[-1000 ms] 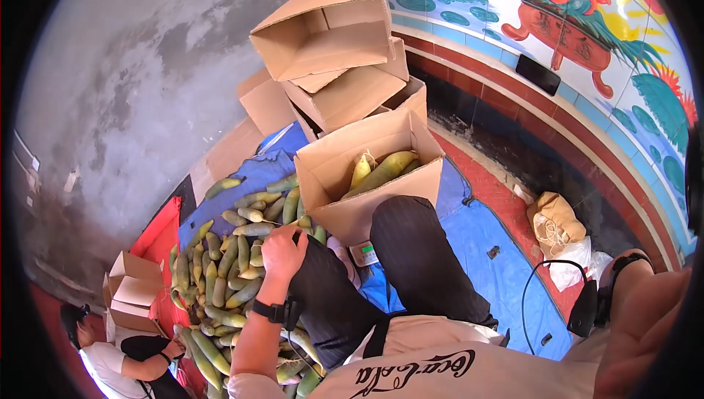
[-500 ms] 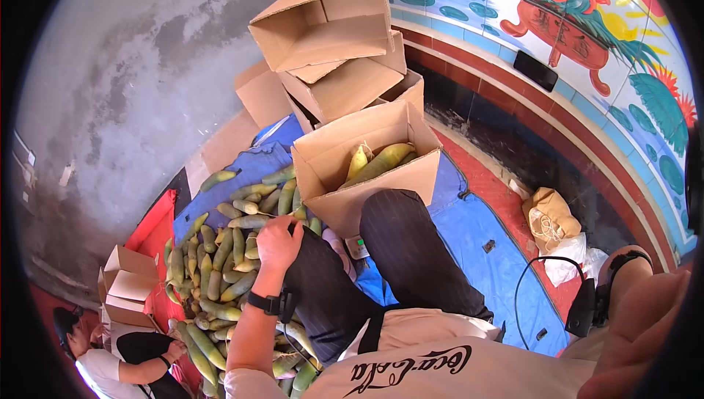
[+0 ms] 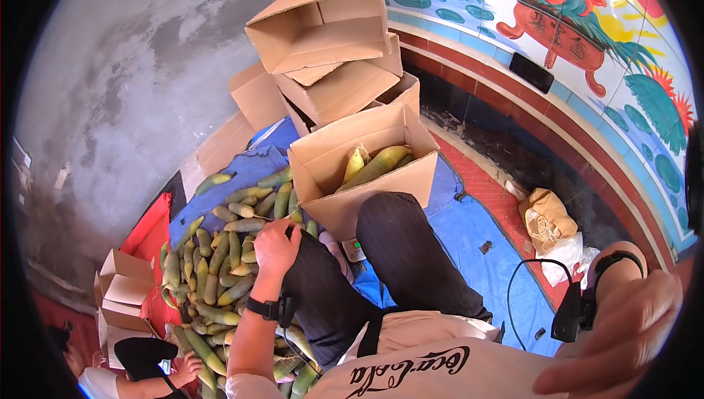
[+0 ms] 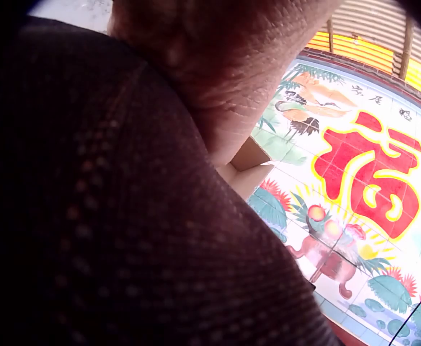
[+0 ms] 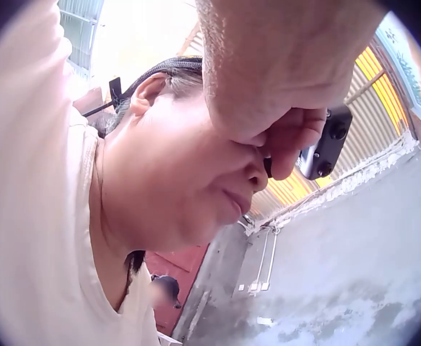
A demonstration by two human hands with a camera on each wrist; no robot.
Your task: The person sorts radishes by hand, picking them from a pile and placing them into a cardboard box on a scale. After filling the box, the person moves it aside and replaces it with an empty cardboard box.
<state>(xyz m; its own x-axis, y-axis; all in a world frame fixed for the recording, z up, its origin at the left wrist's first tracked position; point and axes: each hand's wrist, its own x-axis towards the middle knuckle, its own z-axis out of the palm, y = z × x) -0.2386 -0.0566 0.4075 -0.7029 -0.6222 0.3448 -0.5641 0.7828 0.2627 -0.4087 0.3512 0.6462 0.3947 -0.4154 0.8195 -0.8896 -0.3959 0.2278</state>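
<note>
My left hand [image 3: 277, 247] rests on my dark-trousered left knee [image 3: 312, 282], beside a heap of long green radishes [image 3: 220, 289]. In the left wrist view the hand [image 4: 218, 65] lies over dark cloth and its fingers are hidden. Raised at my face, my right hand [image 3: 623, 333] shows large at the right edge. The right wrist view has this hand [image 5: 275, 65] with bent fingers beside the nose, close to the head camera [image 5: 326, 148]; nothing shows in its grasp. An open cardboard box [image 3: 330, 197] in front of my knees contains several large radishes [image 3: 381, 168].
More cardboard boxes [image 3: 323, 25] are stacked behind it. A small scale [image 3: 353, 251] sits between my knees on a blue sheet [image 3: 469, 216]. Another person [image 3: 147, 366] sits at lower left near a carton [image 3: 125, 282]. Paper and plastic bags [image 3: 546, 216] lie at right.
My right hand has come further into the head view, its fingers now showing at lower right. The left hand stays on the knee. The other person has shifted lower, a hand now at the radishes.
</note>
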